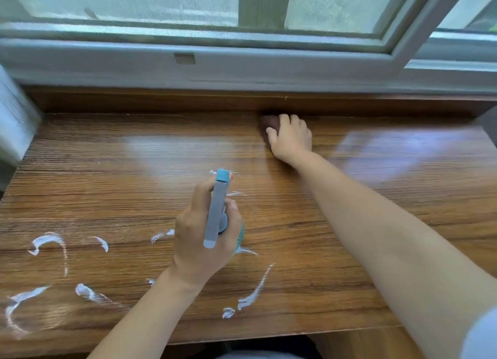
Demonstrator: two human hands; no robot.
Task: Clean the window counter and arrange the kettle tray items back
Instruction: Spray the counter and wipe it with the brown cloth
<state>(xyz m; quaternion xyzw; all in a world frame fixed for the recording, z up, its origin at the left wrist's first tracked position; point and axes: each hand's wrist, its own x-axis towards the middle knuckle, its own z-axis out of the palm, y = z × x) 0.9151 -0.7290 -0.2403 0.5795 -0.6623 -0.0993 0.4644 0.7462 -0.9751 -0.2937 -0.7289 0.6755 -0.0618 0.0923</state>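
- The counter (349, 205), a brown wood-grain top, ran under the window (188, 6) and filled most of our view.
- White foam streaks (254, 291) lay across its near half, thickest at the near left; the far half showed a wet sheen.
- Our left hand (204, 232) hovered over the middle of the counter, its fingers curled round a spray bottle (216, 210) with a grey trigger head and a teal nozzle that pointed away from us.
- The teal body of the bottle showed only as a sliver below that hand.
- Our right hand (291, 138) reached to the far edge, where the counter met the raised wooden ledge (134, 101).
- It pressed down on a dark reddish-brown cloth (267, 123), fingers bent over it; only a part of the cloth showed at the fingertips.
- We could not tell whether the fingers gripped the cloth or merely pressed it flat.
- A pale sleeve (481, 334) showed at the near right corner.
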